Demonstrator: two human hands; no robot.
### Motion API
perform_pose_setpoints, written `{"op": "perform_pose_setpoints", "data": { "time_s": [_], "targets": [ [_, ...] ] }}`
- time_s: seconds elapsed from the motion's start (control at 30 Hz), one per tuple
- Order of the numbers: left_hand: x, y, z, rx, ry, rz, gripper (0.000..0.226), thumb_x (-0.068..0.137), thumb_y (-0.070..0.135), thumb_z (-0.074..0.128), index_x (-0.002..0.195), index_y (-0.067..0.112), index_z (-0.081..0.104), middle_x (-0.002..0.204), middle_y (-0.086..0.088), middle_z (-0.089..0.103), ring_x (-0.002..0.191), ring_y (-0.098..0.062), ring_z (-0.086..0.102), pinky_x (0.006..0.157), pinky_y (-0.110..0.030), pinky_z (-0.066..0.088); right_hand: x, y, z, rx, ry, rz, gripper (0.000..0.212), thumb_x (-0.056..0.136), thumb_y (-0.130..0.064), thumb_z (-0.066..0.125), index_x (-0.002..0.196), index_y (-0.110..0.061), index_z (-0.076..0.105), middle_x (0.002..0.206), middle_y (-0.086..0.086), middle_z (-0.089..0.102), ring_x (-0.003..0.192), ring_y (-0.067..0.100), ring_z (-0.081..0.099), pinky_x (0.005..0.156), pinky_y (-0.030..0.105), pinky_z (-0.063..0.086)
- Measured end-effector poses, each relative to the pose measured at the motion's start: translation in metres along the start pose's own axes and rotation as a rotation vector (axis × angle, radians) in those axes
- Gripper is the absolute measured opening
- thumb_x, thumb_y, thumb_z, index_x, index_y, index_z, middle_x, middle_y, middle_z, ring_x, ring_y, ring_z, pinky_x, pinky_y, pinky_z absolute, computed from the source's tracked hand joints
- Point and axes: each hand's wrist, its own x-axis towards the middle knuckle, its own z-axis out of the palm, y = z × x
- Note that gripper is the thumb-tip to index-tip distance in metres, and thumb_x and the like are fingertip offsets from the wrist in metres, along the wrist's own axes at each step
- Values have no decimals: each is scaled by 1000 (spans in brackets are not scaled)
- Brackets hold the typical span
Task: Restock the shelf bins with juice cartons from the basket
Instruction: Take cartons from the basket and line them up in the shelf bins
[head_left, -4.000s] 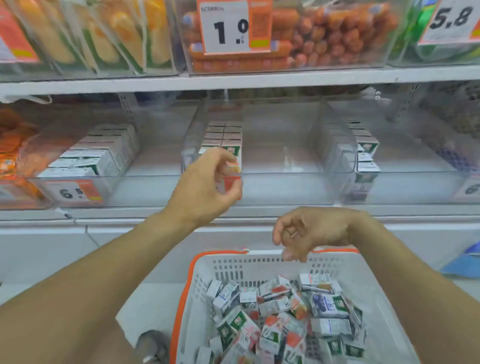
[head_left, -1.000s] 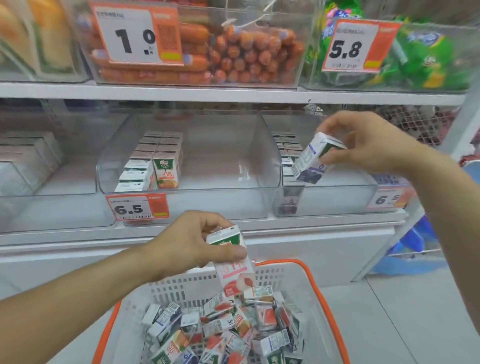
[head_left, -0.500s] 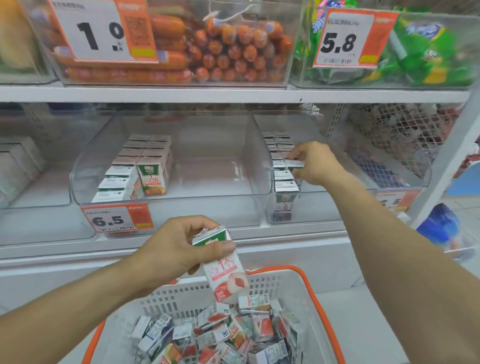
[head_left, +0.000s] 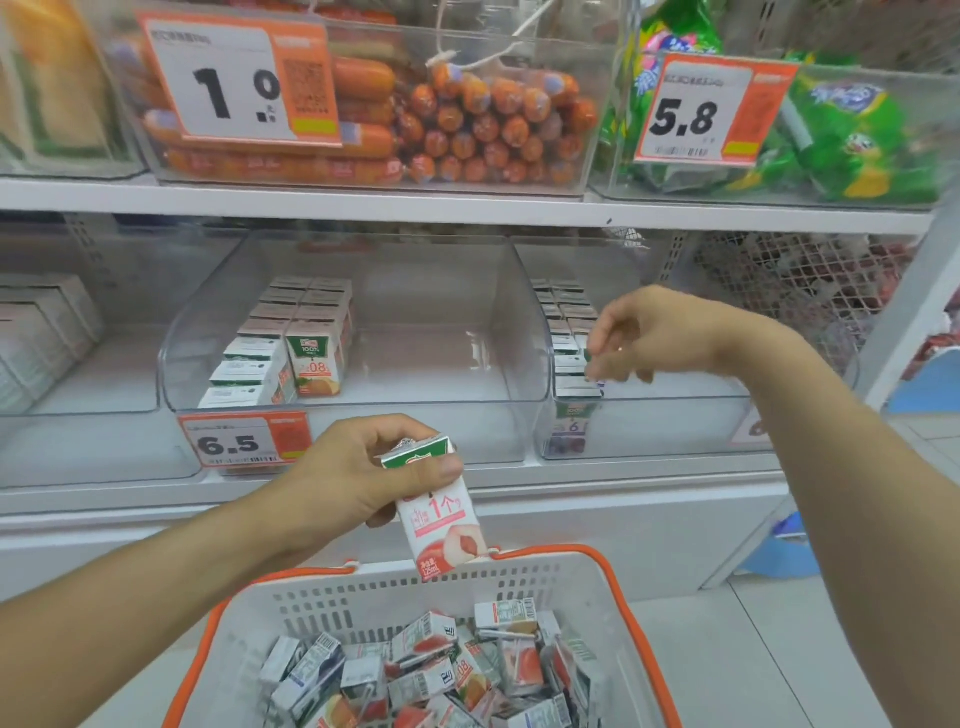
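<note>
Head view: our left hand (head_left: 358, 467) grips a peach juice carton (head_left: 441, 514) above the basket (head_left: 524, 571), while our right hand (head_left: 660, 332) hangs loosely curled, holding nothing, over the right bin (head_left: 675, 415).

**What the view hides or cuts off**

The left hand (head_left: 358, 473) covers the upper part of the peach carton (head_left: 441, 525) it grips. Below it, the basket (head_left: 613, 582) runs off the bottom edge, its lower cartons unseen. Beside the right hand (head_left: 660, 332), the row of cartons (head_left: 569, 332) is partly hidden by the fingers. Small print on the price tag (head_left: 244, 441) left of the left hand is too small to read. The packets behind mesh (head_left: 800, 291) past the right wrist are indistinct.
</note>
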Motion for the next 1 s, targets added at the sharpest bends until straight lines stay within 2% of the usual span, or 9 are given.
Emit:
{"op": "perform_pose_setpoints", "data": {
  "time_s": [0.13,0.2,0.27,0.37,0.5,0.67,0.8,0.87,1.0],
  "targets": [
    [-7,7,-15,9,-53,-73,38,73,37,74,92,4,69,71,-8,70,68,-17,60,62,-26,42,-20,-49,36,265,-436,-148,33,76,2,79,100,-5,57,96,20,68,72,23,66,64,32,55],
    [-12,9,-22,-39,-8,-79,38,66,34,79,91,6,71,78,-11,72,75,-20,63,73,-34,46,-21,-67,63,346,-502,-197,42,74,2,80,106,-7,53,102,16,68,76,26,67,67,34,56],
    [-17,11,-29,-59,35,-56,43,61,30,82,94,6,70,79,-12,71,75,-21,62,71,-34,45,-20,-82,89,322,-498,-229,50,72,-3,84,112,-12,54,104,9,67,79,25,67,70,35,56],
    [-28,11,-43,-77,135,-37,65,54,31,85,111,12,63,83,-6,72,68,-10,64,63,-28,47,-18,-104,120,263,-399,-303,52,70,-15,89,113,-23,60,95,1,64,76,23,65,72,42,53],
    [-45,9,-78,-134,288,18,71,52,40,84,113,13,58,89,-7,71,59,-9,60,51,-22,44,-17,-141,149,323,-225,-373,43,71,-15,88,105,-20,63,97,6,66,65,17,59,70,46,52],
    [-71,5,-139,124,590,290,49,76,72,61,95,27,64,92,9,71,83,-9,67,69,-27,51,-13,-195,192,399,-36,-388,40,73,-20,87,101,-19,58,97,-1,71,77,20,73,76,45,60],
    [-82,-29,-214,384,918,411,6,90,20,62,95,24,64,99,9,65,89,-6,57,81,-24,44,9,-252,230,479,52,-390,38,79,-16,83,106,-18,57,92,-4,72,79,20,73,80,45,59],
    [-85,-59,-250,521,1033,359,21,82,12,60,101,21,65,105,3,63,100,-16,54,87,-26,39,31,-283,245,393,139,-421,38,80,-22,82,106,-20,55,93,-7,71,78,12,70,77,36,57],
    [-85,-106,-284,678,997,228,37,68,39,52,97,23,68,104,-1,63,111,-30,49,97,-43,38,100,-330,277,182,293,-420,41,86,-26,74,117,-16,49,111,5,62,88,15,61,68,25,46]
  ]
}}
